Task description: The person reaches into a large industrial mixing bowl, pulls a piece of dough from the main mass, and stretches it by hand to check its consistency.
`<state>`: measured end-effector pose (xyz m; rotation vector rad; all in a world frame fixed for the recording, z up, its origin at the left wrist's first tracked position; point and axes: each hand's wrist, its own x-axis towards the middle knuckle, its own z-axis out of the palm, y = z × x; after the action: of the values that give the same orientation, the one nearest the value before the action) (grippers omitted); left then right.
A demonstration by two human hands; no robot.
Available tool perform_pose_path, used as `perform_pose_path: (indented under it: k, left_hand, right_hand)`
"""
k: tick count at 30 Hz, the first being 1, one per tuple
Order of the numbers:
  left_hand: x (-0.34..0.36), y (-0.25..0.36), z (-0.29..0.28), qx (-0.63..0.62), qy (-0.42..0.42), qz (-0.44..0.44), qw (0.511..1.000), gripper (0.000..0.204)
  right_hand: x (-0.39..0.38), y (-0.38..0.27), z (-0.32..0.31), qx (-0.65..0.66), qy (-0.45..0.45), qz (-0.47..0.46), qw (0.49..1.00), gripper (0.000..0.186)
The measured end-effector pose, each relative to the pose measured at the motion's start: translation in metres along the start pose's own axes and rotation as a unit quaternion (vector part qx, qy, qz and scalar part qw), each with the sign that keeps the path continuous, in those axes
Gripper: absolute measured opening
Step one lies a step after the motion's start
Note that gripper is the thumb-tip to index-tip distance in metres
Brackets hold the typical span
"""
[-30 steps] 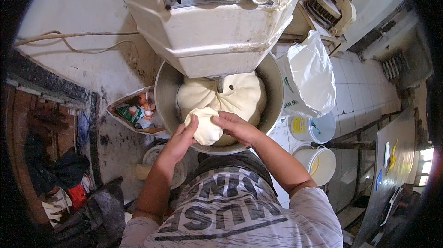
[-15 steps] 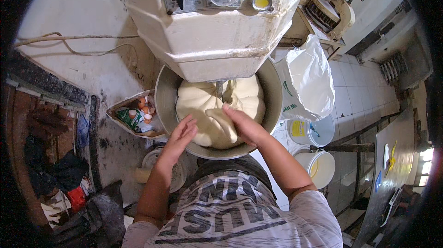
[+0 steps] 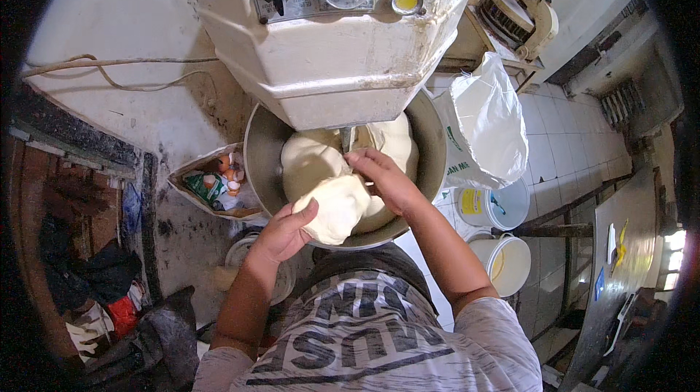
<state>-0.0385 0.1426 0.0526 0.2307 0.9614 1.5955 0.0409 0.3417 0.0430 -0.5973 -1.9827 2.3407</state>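
Note:
Smooth, pale dough (image 3: 309, 156) fills much of the large metal mixing bowl (image 3: 257, 150) in front of me. A rounded lump of dough (image 3: 334, 210) is raised over the bowl's near side. My left hand (image 3: 283, 234) grips its left edge, thumb on top and fingers underneath. Bent over its upper right side, my right hand (image 3: 388, 182) closes its fingers on the dough close to the metal mixing shaft (image 3: 345, 140). Whether the lump still joins the dough below is hidden by my right hand.
The white mixer head (image 3: 328, 64) overhangs the bowl's far side. Left of the bowl stands an open bag (image 3: 211, 207) with eggshells. To the right are a white sack (image 3: 487, 126) and two white buckets, one upper (image 3: 514, 206) and one lower (image 3: 512, 268). A table (image 3: 627, 246) stands farther right.
My left hand has taken hold of the dough, which now bulges up as a lump toward me. My right hand has shifted slightly up and its fingers have curled onto the dough.

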Motion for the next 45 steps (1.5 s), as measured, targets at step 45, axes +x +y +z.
perform_pose_path:
  k: [45]
  left_hand:
    - [0.002,0.006,0.005,-0.051,-0.020,0.015,0.998,0.048]
  right_hand:
    - [-0.013,-0.012,-0.007,0.131,0.097,0.037,0.986,0.052]
